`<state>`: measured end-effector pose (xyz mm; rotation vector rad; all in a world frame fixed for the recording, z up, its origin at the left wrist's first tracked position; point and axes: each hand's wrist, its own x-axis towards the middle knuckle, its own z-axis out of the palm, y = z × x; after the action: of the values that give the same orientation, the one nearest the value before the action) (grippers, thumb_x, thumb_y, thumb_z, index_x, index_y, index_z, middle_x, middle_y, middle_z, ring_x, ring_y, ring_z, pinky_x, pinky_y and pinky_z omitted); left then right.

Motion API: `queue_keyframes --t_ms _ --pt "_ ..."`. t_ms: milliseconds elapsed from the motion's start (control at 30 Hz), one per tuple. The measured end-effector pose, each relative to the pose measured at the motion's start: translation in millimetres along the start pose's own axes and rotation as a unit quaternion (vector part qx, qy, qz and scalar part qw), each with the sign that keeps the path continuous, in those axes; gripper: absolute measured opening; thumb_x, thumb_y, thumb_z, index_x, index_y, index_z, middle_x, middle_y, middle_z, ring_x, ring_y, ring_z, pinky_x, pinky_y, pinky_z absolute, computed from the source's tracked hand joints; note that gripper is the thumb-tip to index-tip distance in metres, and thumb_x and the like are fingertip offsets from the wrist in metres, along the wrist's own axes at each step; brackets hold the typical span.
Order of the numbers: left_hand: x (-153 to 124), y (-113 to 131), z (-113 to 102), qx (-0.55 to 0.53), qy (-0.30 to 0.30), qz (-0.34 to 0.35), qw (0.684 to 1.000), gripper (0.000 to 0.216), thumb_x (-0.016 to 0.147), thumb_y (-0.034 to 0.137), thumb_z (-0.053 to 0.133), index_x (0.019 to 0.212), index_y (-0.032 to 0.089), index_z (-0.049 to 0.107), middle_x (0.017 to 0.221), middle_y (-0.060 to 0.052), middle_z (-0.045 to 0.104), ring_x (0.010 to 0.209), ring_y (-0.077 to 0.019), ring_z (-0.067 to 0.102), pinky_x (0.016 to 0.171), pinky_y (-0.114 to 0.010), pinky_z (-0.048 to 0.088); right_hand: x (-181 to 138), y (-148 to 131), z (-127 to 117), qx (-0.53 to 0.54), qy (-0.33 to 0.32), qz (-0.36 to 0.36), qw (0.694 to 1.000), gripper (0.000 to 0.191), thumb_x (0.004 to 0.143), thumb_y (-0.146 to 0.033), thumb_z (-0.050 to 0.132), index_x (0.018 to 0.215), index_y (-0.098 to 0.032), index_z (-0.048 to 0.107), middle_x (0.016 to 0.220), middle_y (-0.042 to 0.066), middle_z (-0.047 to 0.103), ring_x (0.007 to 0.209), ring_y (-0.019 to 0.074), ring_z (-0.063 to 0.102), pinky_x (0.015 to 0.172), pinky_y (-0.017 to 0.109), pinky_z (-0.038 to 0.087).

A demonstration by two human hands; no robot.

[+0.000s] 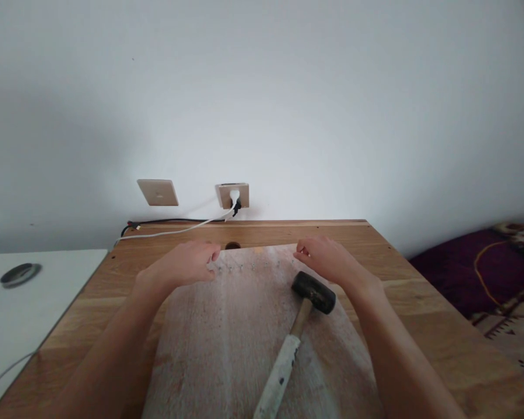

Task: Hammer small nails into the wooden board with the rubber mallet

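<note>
flanking nails (pixel 253 266) on a board (pixel 209 349) bearing a hammer (pixel 289 349), the left hand (pixel 190 262) parts thumb from fingers; the right hand (pixel 325 256) curls its fingers, grip unclear. a plug (pixel 234 195) sits in the wall socket (pixel 225 199).

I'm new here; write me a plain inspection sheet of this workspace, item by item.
Surface: brown wooden table, with a pale, worn board on it.
Work things: black-headed mallet with a partly white handle lies on the board; small grey nail-like pieces form a row near the board's far edge.
Clutter: dark oval object on the white flat surface at left.
Hands: left hand near the row's left end, right hand near its right end; both curled, any grip unclear.
Cables: white cable and black cable along the table's back, near the beige wall socket.
Surroundings: white wall behind; purple cloth at right.
</note>
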<state>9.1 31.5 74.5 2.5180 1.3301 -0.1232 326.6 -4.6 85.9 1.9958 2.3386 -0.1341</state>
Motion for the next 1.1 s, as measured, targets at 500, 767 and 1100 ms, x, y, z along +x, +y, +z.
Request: queue_keyframes --t_ms 500,767,1100 --pt "-1 0 7 -0.002 -0.009 -0.011 1.0 0.01 0.071 0.014 0.053 0.074 0.023 0.056 0.08 -0.001 0.068 0.077 -0.0215 0.061 0.063 -0.031 0.035 0 -18 6 -0.092 -0.028 0.0 0.995 0.024 0.099 -0.024 0.058 0.097 -0.012 0.079 0.101 0.019 0.08 0.099 0.0316 0.076 0.082 0.037 0.056" --pt "1 -2 11 0.02 0.002 -0.01 1.0 0.011 0.074 0.013 0.052 0.074 0.023 0.058 0.075 -0.001 0.065 0.071 -0.02 0.058 0.063 -0.031 0.033 6 -22 14 -0.091 -0.038 0.004 0.995 0.027 0.098 -0.018 0.053 0.102 -0.011 0.079 0.1 0.021 0.079 0.099 0.0321 0.076 0.08 0.036 0.057" --pt "-1 6 1 -0.009 0.01 0.02 1.0 0.015 0.08 0.012 0.051 0.077 0.023 0.061 0.077 -0.001 0.069 0.074 -0.02 0.062 0.065 -0.03 0.035 6 -39 10 -0.062 -0.016 -0.03 0.998 0.035 0.099 -0.014 0.044 0.097 -0.014 0.078 0.101 0.017 0.08 0.096 0.0289 0.076 0.081 0.034 0.054"
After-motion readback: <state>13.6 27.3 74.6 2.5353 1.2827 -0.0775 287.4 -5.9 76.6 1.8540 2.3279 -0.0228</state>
